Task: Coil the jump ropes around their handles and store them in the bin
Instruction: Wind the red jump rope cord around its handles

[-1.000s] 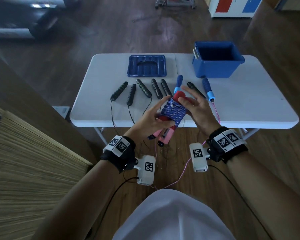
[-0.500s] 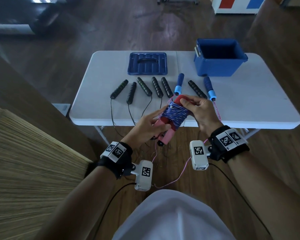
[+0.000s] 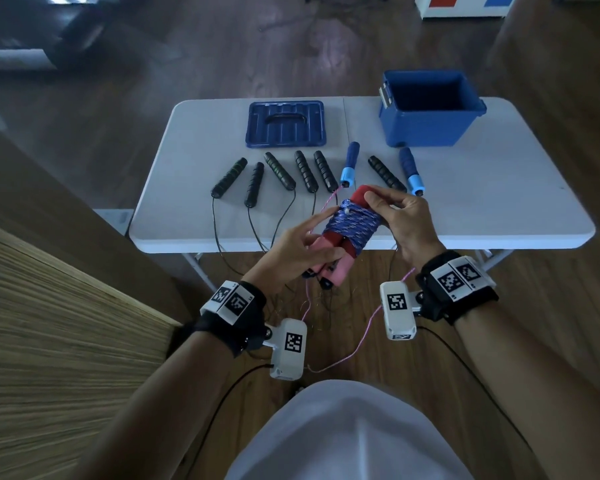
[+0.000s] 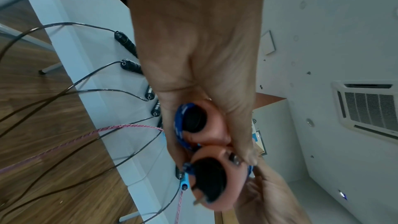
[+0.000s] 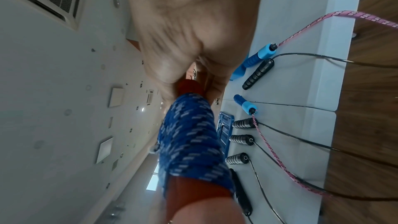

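Note:
A pair of red and pink handles wrapped in blue patterned rope forms a coiled bundle (image 3: 350, 226) (image 5: 189, 140) held over the table's near edge. My left hand (image 3: 302, 251) grips the pink lower ends (image 4: 206, 125) of the handles. My right hand (image 3: 392, 209) pinches the red top end (image 5: 187, 84) of the bundle. The blue bin (image 3: 430, 109) stands open at the table's back right. Several black handles (image 3: 278, 171) and two blue handles (image 3: 349, 164) lie in a row on the white table (image 3: 499, 202).
The bin's blue lid (image 3: 286, 124) lies flat at the back middle. Thin black ropes (image 3: 253, 226) and a pink rope (image 3: 357, 344) hang off the near edge to the wood floor. A ribbed wooden panel (image 3: 49, 341) stands at my left.
My right hand went from spread over the bundle to pinching its red top. The bundle has tilted a little and moved nearer to me, with the left hand still holding the pink ends.

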